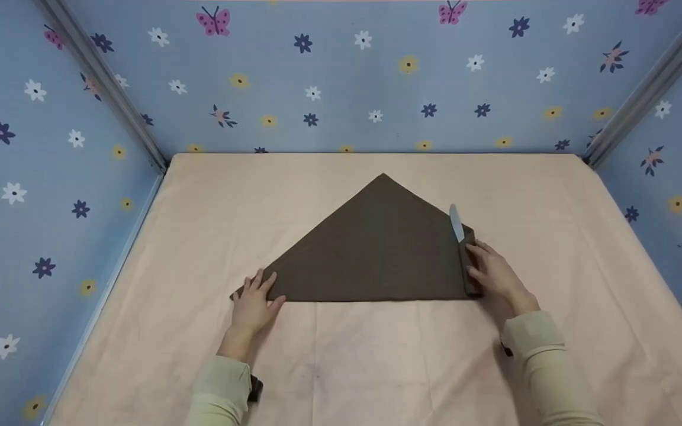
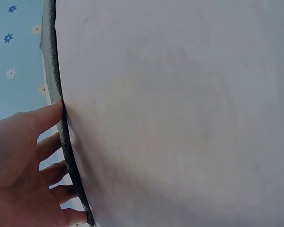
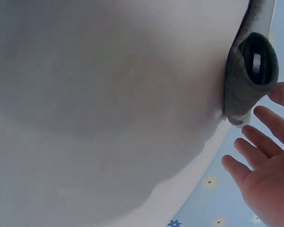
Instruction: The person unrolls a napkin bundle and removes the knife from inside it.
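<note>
A dark brown cloth napkin [image 1: 370, 248] lies folded in a triangle, its long straight edge facing me and its peak pointing away. The right corner is rolled round a table knife [image 1: 456, 222], whose pale blade sticks out of the far end; the rest of it is wrapped. A pale end shows inside the roll [image 3: 241, 90] in the right wrist view. My right hand [image 1: 496, 273] touches the outer side of this roll with loosely extended fingers. On the left corner of the napkin my left hand [image 1: 253, 305] rests flat, fingers spread.
A pale pink cloth [image 1: 370, 361] covers the table, with light creases. Blue flowered panels [image 1: 341, 77] stand behind the table and on both sides, joined at the corners by grey metal posts [image 1: 104, 83].
</note>
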Motion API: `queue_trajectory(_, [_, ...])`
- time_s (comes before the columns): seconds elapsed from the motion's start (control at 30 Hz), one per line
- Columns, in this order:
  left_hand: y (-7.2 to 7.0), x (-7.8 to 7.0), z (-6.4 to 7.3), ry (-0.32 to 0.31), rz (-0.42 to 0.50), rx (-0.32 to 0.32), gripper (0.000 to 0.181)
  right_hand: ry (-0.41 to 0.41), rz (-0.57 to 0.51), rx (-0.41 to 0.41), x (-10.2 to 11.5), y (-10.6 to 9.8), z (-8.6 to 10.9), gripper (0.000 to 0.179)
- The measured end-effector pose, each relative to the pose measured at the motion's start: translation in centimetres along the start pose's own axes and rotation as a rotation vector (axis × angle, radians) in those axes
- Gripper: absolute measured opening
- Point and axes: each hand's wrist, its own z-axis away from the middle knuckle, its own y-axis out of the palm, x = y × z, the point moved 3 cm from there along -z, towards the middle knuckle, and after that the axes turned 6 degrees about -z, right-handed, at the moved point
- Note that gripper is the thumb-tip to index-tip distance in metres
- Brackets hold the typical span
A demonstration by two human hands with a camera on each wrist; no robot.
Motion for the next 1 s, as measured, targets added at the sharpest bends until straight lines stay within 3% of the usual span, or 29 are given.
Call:
queue_trajectory(0.3, [0.1, 0.1, 0.0, -0.003, 0.004, 0.006, 0.058, -0.059, 0.005, 0.000, 0.6, 0.6, -0.6, 0.052])
queue_trajectory(0.57, [0.2, 0.1, 0.0, -0.006, -0.006, 0.013, 0.058, -0.001, 0.033, 0.060, 0.6, 1.0, -1.1, 0.053])
queue_trajectory(1.0, [0.0, 0.1, 0.1, 0.026, -0.016, -0.007, 0.057, 0.002, 0.062, 0.082, 0.1, 1.3, -1.3, 0.054])
